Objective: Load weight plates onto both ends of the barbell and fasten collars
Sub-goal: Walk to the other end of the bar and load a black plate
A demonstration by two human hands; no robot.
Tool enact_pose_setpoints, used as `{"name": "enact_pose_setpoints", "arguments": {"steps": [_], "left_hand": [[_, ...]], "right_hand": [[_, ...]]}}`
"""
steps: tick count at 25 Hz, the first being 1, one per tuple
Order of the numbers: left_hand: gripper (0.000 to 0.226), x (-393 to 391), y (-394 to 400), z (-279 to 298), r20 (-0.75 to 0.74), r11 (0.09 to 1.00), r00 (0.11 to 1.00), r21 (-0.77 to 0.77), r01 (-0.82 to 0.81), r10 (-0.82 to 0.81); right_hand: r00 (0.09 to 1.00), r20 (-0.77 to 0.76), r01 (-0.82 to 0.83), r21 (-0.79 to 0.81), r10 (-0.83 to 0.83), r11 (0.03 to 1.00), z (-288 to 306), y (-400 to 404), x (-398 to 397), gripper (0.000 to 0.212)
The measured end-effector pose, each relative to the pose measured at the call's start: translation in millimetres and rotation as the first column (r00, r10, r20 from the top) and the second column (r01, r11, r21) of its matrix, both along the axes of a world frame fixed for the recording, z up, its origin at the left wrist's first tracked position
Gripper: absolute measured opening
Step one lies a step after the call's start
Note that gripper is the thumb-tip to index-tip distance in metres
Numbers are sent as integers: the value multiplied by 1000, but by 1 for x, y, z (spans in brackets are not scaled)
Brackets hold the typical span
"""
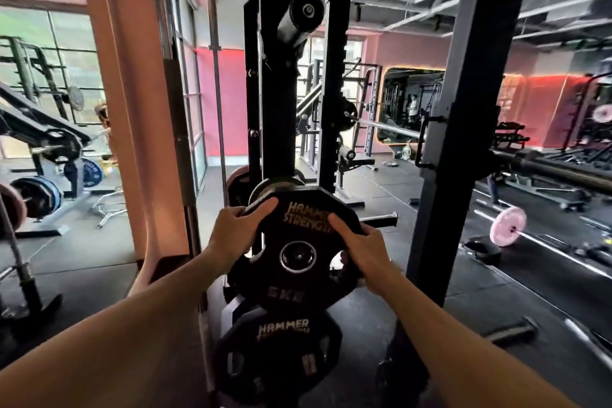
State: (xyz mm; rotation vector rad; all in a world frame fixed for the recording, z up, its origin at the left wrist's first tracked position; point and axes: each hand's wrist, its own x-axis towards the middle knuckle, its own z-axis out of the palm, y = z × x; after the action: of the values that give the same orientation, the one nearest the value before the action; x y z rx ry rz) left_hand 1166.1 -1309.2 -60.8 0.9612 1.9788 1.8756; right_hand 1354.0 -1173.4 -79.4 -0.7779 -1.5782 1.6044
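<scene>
Below the hands, nearest the camera, a second black plate (278,358) hangs on the rack, lettered HAMMER. Both hands grip one black weight plate (298,252) by its rim: the left hand (231,235) curls over the upper left edge, the right hand (361,252) over the right edge. The plate stands upright, flat face toward the camera, many-sided, matte, with a metal-ringed centre hole; it reads HAMMER STRENGTH and 5 KG. Right of the hands, beyond a black upright (463,142), the barbell (543,169) lies level.
</scene>
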Motion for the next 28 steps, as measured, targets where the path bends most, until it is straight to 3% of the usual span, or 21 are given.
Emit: {"name": "enact_pose_setpoints", "arguments": {"steps": [4, 10, 14, 17, 22, 25, 28], "left_hand": [[67, 21, -13, 5, -27, 999, 1000, 46, 14, -13], [57, 95, -8, 26, -6, 986, 994, 129, 107, -107], [71, 183, 19, 33, -37, 976, 985, 139, 170, -167], [68, 263, 45, 36, -23, 961, 973, 153, 231, -230], [66, 417, 96, 39, -1, 906, 916, 152, 396, -400], [66, 483, 122, 52, -18, 875, 881, 114, 471, -472], [66, 536, 154, 64, -53, 860, 867, 108, 498, -495]], "right_hand": [[995, -75, 66, 79, -60, 995, 7, -23, 24, 29], [986, -96, 147, 155, -133, 977, 33, -28, 103, 35], [965, -115, 255, 206, -236, 945, 44, -23, 205, 41], [942, -86, 337, 228, -326, 914, 49, -15, 293, 37], [870, -63, 490, 225, -489, 842, 55, 9, 455, 69], [837, -107, 547, 226, -537, 806, 65, 21, 522, 52], [806, -136, 592, 224, -576, 775, 73, 43, 574, 52]]}}
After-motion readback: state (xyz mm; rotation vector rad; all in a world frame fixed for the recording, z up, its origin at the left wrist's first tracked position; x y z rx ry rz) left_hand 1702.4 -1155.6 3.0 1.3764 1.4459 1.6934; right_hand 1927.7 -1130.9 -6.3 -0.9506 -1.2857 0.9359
